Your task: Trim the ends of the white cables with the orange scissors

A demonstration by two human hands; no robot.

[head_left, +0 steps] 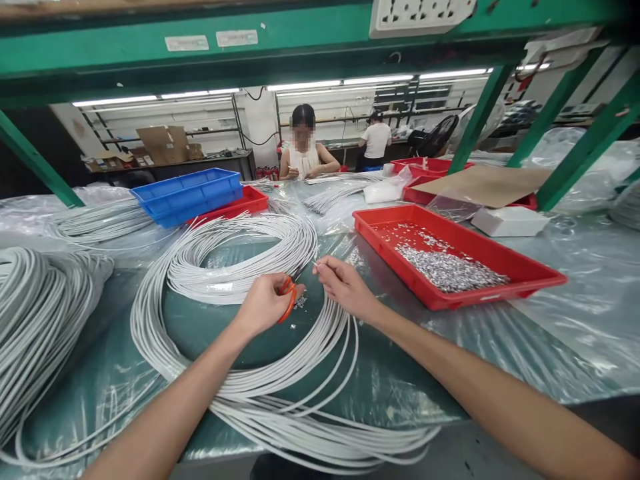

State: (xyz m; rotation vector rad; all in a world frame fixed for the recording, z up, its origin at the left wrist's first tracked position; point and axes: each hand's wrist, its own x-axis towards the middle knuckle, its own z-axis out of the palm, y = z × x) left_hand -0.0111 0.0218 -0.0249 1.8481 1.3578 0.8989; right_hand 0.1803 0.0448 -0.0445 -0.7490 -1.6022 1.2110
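My left hand [265,303] is closed round the orange handles of small scissors [288,300], whose dark blades point up and right toward my other hand. Thumb and fingers of my right hand [345,287] pinch the thin end of a white cable just right of the blade tips. Beneath both hands lies a large loop of white cables [155,333], with a second coil [240,287] on its far part. Small silvery bits [300,301] are scattered on the green table below the scissors. To the right, a red tray [435,300] holds many small metal pieces [445,267].
A thick cable bundle [45,333] lies at the left. Beyond the coils are a blue tray [190,193] and a white box [509,222]. A green shelf beam [310,40] crosses overhead. A person [305,153] sits across the table; another person [375,140] is farther back.
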